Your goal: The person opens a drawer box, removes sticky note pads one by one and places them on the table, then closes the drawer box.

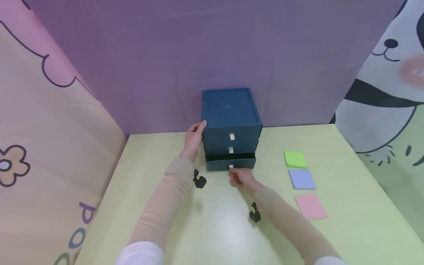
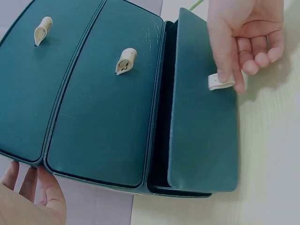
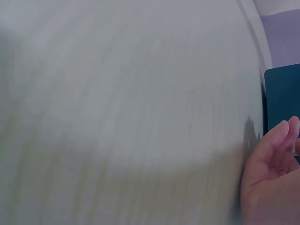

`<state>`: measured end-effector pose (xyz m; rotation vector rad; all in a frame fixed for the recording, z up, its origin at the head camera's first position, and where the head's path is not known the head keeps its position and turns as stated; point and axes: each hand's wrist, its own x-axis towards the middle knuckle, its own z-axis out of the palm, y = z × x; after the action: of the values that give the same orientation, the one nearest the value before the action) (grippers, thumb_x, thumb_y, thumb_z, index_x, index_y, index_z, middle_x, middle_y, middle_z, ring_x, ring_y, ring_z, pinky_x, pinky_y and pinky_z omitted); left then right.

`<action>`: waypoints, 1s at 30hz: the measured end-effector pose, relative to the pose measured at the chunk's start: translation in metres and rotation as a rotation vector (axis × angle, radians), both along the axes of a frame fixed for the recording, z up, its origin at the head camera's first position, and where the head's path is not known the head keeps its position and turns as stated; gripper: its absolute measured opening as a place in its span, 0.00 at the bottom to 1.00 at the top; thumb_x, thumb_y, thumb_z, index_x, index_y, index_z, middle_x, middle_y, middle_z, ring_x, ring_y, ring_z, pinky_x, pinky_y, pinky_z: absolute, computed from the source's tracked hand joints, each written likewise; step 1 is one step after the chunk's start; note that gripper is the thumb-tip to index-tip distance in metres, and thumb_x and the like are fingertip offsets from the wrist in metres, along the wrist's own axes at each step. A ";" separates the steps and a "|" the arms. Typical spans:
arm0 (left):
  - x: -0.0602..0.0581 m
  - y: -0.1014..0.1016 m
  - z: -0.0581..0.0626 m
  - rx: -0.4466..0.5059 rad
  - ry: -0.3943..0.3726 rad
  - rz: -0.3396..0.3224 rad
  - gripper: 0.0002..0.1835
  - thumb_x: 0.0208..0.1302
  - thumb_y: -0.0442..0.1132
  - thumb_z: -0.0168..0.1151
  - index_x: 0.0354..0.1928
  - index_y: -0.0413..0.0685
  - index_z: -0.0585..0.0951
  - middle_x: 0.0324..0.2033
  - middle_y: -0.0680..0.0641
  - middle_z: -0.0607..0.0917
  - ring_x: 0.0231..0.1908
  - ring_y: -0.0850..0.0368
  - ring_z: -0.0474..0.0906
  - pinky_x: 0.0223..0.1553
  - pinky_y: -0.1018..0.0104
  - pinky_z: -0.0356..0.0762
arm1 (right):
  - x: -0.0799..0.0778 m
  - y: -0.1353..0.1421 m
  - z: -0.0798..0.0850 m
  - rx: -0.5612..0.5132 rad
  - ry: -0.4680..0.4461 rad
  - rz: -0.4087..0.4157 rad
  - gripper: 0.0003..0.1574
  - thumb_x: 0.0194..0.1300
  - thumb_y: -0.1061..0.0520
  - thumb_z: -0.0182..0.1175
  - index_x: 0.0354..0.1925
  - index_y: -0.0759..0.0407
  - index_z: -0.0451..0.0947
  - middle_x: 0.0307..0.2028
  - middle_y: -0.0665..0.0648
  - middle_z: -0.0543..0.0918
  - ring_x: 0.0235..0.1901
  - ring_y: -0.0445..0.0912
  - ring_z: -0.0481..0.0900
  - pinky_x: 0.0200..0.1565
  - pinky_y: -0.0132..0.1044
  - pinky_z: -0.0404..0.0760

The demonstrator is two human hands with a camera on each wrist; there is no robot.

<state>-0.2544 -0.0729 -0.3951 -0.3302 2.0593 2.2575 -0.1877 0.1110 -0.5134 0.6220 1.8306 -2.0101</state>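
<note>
A dark blue cabinet (image 1: 228, 106) with three drawers stands at the back of the table. Its bottom drawer (image 1: 245, 163) sticks out a little, with a dark gap behind its front. The white pull tab (image 2: 215, 83) of that drawer is pinched between the thumb and finger of my right hand (image 1: 243, 178). Against the cabinet's left side rests my left hand (image 1: 193, 140), its fingers on the side wall near the front top corner. The right wrist view shows part of the right hand (image 3: 272, 178) beside the dark cabinet; the tab there is mostly hidden.
On the right of the table lie a green sticky-note pad (image 1: 295, 159), a blue one (image 1: 301, 179) and a pink one (image 1: 311, 207). A purple backdrop (image 1: 159, 66) rises behind the cabinet. Printed cloth (image 1: 49, 121) hangs at the left.
</note>
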 end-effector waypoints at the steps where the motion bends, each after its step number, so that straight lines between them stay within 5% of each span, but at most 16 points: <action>1: 0.000 0.001 0.000 0.003 -0.002 -0.004 0.28 0.64 0.56 0.58 0.61 0.49 0.73 0.60 0.47 0.73 0.60 0.52 0.69 0.61 0.56 0.69 | -0.001 0.000 0.000 0.003 -0.009 -0.013 0.14 0.68 0.60 0.54 0.41 0.73 0.78 0.18 0.51 0.78 0.16 0.38 0.74 0.22 0.27 0.76; 30: -0.002 0.000 0.002 0.027 -0.008 0.001 0.27 0.65 0.56 0.57 0.61 0.50 0.73 0.61 0.48 0.72 0.60 0.52 0.68 0.60 0.56 0.69 | -0.016 -0.005 0.004 0.019 -0.008 -0.040 0.15 0.67 0.60 0.54 0.42 0.74 0.77 0.17 0.50 0.78 0.15 0.37 0.74 0.21 0.27 0.77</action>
<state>-0.2562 -0.0725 -0.3934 -0.3382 2.0235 2.2787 -0.2040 0.1059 -0.5092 0.6763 1.8484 -2.0143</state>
